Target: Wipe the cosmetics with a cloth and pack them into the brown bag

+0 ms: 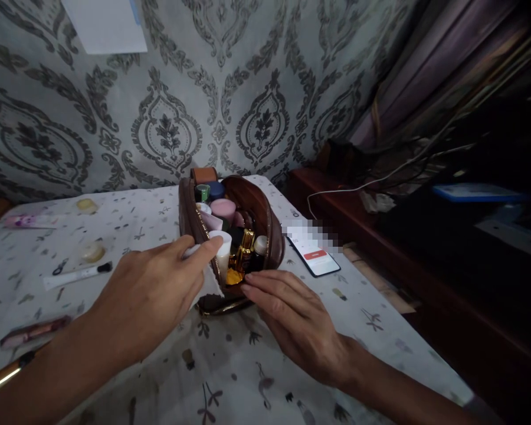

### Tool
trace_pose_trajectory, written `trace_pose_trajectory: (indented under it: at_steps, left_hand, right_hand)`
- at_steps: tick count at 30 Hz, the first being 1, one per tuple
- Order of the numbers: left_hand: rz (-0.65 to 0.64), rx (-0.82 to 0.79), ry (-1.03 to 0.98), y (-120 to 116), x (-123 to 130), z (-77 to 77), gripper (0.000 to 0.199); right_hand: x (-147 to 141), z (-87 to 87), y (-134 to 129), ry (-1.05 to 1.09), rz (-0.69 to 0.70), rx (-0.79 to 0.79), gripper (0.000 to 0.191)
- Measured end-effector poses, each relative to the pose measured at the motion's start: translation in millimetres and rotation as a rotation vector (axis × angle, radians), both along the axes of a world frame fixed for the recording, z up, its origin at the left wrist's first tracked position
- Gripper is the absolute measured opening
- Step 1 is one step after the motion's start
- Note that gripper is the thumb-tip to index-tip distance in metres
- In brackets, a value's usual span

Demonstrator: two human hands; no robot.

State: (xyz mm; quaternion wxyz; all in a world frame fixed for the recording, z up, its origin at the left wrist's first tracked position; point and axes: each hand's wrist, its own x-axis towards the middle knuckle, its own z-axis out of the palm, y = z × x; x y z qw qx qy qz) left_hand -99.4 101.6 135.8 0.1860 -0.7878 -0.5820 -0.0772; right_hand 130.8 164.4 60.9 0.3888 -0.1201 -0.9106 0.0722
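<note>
A brown zip-up toiletry bag (277, 248) stands unzipped on the cloth, packed with bottles, jars and tubes. My left hand (159, 289) is closed at its left front edge, holding a thin white piece with a ragged edge (212, 284), like tissue. Its index finger reaches along a white-capped bottle (221, 251) inside the bag. My right hand (292, 316) lies with fingers stretched and close together, their tips at the bag's front right rim; its thumb is hidden. Near those fingertips are a gold-capped bottle (245, 251) and a dark bottle with a pale cap (259, 248).
Right of the bag lies a lit phone (314, 260). On the left are a white tube with a black cap (77, 274), a small round jar (92, 252), a pinkish tube (35, 332) and a purple-printed packet (30, 221). A white cable (363, 188) crosses the dark furniture.
</note>
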Motion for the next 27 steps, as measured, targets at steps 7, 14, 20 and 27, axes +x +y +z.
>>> trace_pose_trajectory:
  at_steps: [7,14,20,27]
  left_hand:
    - [-0.028,0.007,-0.083,-12.5,-5.8,1.5,0.049]
    - [-0.059,-0.016,-0.327,-58.6,-21.6,-18.8,0.037]
    - [0.033,-0.142,-0.351,-108.2,-35.2,-59.0,0.031]
    - [0.257,-0.162,-0.41,-141.4,-73.5,-81.6,0.03]
  right_hand:
    - [-3.1,11.6,0.1,0.075,-0.067,-0.049,0.043]
    - [2.0,23.5,-9.7,0.154,-0.203,-0.072,0.035]
    - [-20.4,6.5,-33.1,0.165,-0.006,-0.103,0.031]
    - [-71.9,-14.5,-64.0,0.098,0.222,-0.183,0.025]
